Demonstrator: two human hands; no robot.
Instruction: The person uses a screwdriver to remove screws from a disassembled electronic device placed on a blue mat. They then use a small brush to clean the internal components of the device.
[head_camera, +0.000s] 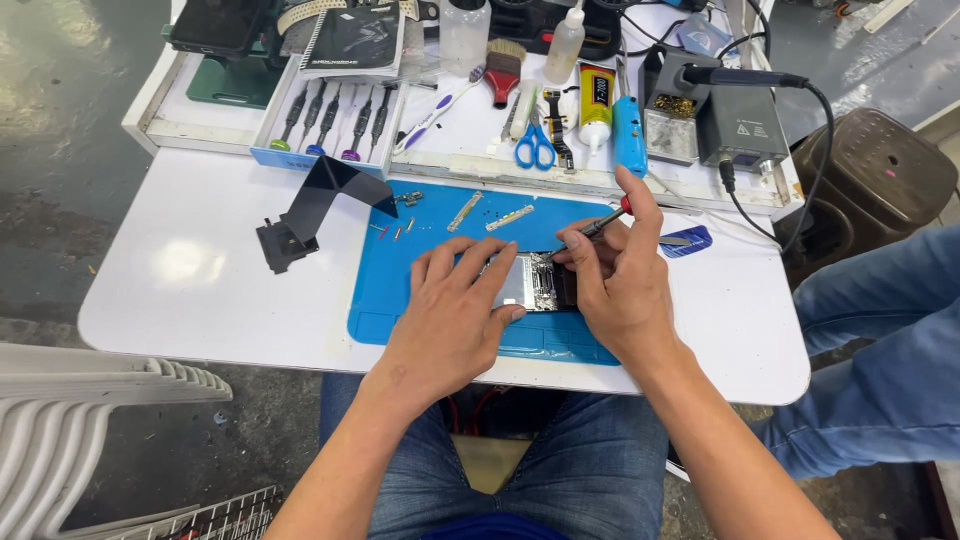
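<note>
Both my hands work the opened phone on the blue mat: left grip released, pressing it flat; right grip grasping a screwdriver; scissors beyond the mat.

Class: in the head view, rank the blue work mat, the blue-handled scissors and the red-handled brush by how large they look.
1. blue work mat
2. red-handled brush
3. blue-handled scissors; close to the brush, so that ranking is unsure.
</note>
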